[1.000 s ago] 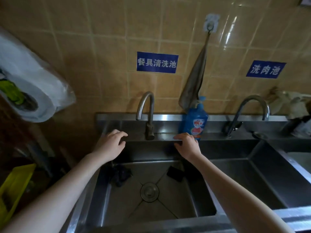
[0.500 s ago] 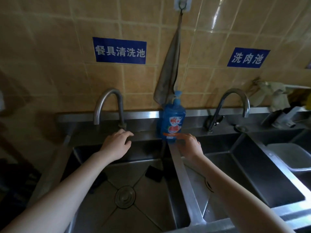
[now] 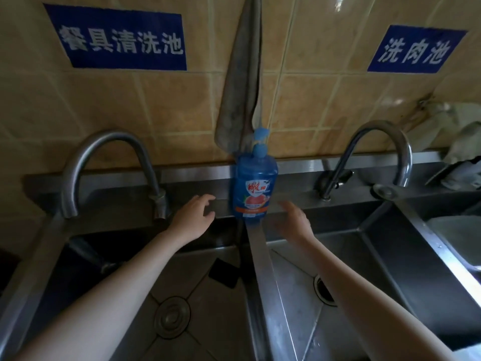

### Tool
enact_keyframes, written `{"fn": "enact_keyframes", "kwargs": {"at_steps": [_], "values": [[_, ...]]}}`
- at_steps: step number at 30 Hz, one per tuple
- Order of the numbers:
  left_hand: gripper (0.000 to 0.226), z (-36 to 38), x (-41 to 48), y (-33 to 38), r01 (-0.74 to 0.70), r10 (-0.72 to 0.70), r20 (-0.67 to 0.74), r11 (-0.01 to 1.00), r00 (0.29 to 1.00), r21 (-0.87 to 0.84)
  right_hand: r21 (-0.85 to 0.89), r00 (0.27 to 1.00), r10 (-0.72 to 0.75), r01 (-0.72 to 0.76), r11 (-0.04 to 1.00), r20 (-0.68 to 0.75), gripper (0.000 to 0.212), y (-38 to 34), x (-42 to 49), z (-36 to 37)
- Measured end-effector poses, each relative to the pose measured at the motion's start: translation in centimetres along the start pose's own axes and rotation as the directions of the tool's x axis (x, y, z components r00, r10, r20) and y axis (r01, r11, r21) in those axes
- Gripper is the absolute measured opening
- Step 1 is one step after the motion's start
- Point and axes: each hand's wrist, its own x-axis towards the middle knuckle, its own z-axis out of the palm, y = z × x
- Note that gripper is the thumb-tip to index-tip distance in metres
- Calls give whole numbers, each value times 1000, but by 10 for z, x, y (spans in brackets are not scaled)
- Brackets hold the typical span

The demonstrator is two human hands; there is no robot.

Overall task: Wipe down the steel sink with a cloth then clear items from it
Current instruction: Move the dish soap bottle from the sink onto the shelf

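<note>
Both hands open, fingers loose, holding nothing. Left hand (image 3: pixel 194 217) and right hand (image 3: pixel 294 220) flank blue detergent bottle (image 3: pixel 253 188), upright on back ledge of steel sink (image 3: pixel 299 188), at head of divider.
Cloth (image 3: pixel 242 87) hangs on wall tiles, lower end just behind bottle pump.
Risk: reach up for cloth clips bottle, tips it into basin.
Risk: dark flat item (image 3: pixel 223 273) in left basin, near divider, snags wiping if left there.
Left sign (image 3: pixel 117 40): 餐具清洗池. Right sign (image 3: pixel 416 49): 洗肉池. Bottle label writing too blurred to read.
</note>
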Motion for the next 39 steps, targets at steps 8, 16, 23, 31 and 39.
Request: {"fn": "enact_keyframes", "kwargs": {"at_steps": [8, 16, 23, 31, 39], "values": [[58, 41, 70, 0, 70, -68, 30, 997, 997, -34, 198, 996, -75, 66, 978, 37, 80, 9, 63, 20], [74, 53, 113, -14, 2, 31, 144, 975, 989, -224, 314, 967, -224, 177, 933, 121, 93, 11, 111, 26], [96, 68, 122, -18, 6, 67, 244, 958, 967, -287, 412, 915, -323, 205, 888, 240, 104, 15, 124, 28], [90, 68, 114, -16, -6, 97, 253, 941, 963, -338, 416, 918, -321, 204, 886, 233, 108, 16, 120, 31], [83, 61, 68, -15, -42, 141, 216, 911, 966, -410, 441, 925, -322, 207, 873, 203, 99, 14, 71, 34]]}}
